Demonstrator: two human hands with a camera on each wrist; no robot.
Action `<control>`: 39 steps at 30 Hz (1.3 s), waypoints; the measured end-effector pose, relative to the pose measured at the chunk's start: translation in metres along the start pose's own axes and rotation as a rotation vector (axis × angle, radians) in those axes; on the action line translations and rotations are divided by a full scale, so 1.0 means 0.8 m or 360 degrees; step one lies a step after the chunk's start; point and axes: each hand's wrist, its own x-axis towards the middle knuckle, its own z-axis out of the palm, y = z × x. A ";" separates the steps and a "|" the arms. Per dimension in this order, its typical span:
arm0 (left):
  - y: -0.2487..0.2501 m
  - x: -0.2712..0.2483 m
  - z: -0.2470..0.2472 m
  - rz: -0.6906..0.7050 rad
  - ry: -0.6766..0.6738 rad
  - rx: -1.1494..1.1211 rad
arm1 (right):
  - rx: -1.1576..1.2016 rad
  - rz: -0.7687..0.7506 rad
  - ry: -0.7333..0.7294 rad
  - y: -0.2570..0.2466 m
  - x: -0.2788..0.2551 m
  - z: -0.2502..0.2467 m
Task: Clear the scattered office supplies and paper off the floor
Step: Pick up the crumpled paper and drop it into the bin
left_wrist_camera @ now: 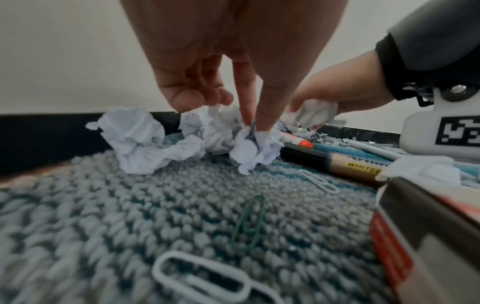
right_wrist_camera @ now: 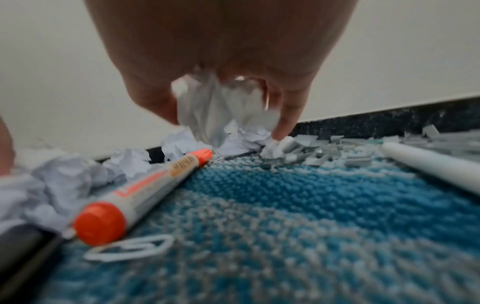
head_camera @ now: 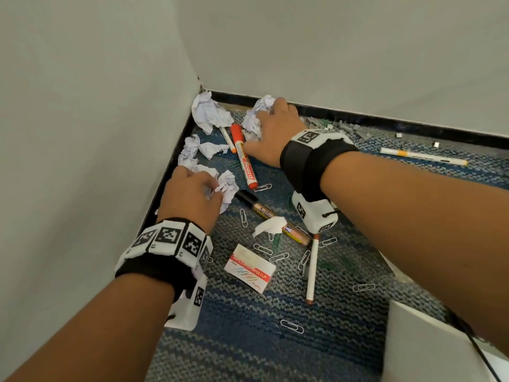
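Step in hand: gathering the crumpled paper first; both hands are down in the carpet corner, each on its own wad.
Left hand (head_camera: 190,194): fingertips (left_wrist_camera: 262,123) pinch the top of a small paper ball (left_wrist_camera: 253,150); the other fingers are curled loosely above it. The ball's underside touches the carpet (head_camera: 330,312).
Right hand (head_camera: 275,128): fingers curled round a larger paper wad (right_wrist_camera: 221,107) near the baseboard (head_camera: 385,117), thumb on one side, a fingertip reaching down beside the staple pile (right_wrist_camera: 311,152). Wad looks partly lifted; blur makes it hard to be sure.
Loose paper left: two more crumpled sheets in the corner (head_camera: 209,111) and along the wall (head_camera: 192,150); a torn scrap (head_camera: 270,226) lies across the brown marker (head_camera: 272,219).
Other supplies on floor: orange marker (head_camera: 243,158), thin pen (head_camera: 311,268), white pen (head_camera: 421,155), paper-clip box (head_camera: 249,267), scattered paper clips (head_camera: 292,325).
Progress: early, by my judgement; most items untouched.
Next move calls for: closing firmly on both wads and lifting clear without dragging staples along. No bin shows in any view, so the drop point is unknown.
Watch for: staples and clips catching in the carpet loops; they will likely need pinching up one by one.
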 end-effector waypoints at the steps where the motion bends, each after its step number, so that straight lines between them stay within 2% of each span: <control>1: 0.001 -0.001 0.001 0.0035 0.0036 -0.0039 | 0.0122 0.0027 -0.0028 -0.002 -0.002 -0.001; 5: 0.007 -0.006 -0.005 0.0068 0.0284 -0.0242 | 0.0547 -0.0031 0.0081 -0.011 -0.014 -0.006; 7: 0.007 -0.009 -0.014 -0.0069 0.0356 -0.0394 | 0.0524 -0.0155 0.0076 -0.019 -0.022 -0.011; 9: 0.003 -0.015 -0.022 -0.0218 0.0375 -0.0479 | 0.0419 -0.0338 -0.0046 -0.038 -0.024 -0.006; 13: -0.004 -0.039 -0.024 -0.0383 0.0270 -0.0507 | -0.0044 -0.0624 -0.0431 -0.098 -0.024 0.033; 15: -0.015 -0.045 -0.022 -0.0544 0.0188 -0.0417 | -0.0099 -0.0639 -0.0409 -0.109 -0.029 0.041; 17: -0.033 -0.047 -0.019 -0.0633 0.0058 -0.0230 | -0.0046 -0.0598 -0.0279 -0.107 -0.035 0.034; 21: -0.056 -0.048 -0.009 -0.0439 -0.0214 0.0210 | 0.0035 -0.0517 -0.0176 -0.095 -0.041 0.017; 25: -0.052 -0.041 -0.014 -0.0361 -0.0064 0.0091 | 0.0425 -0.0399 -0.0018 -0.067 -0.062 -0.009; 28: -0.028 -0.045 -0.018 -0.0148 0.0153 -0.0078 | 0.0794 -0.0343 0.0157 -0.045 -0.085 -0.028; 32: 0.051 -0.060 -0.041 0.0172 0.0289 -0.0339 | 0.1068 -0.0254 0.0385 -0.006 -0.142 -0.077; 36: 0.153 -0.096 -0.080 0.0396 0.0225 -0.0618 | 0.1398 -0.0071 0.0642 0.048 -0.230 -0.138; 39: 0.225 -0.130 -0.107 0.0751 0.0151 -0.0724 | 0.1587 0.0004 0.0828 0.090 -0.308 -0.181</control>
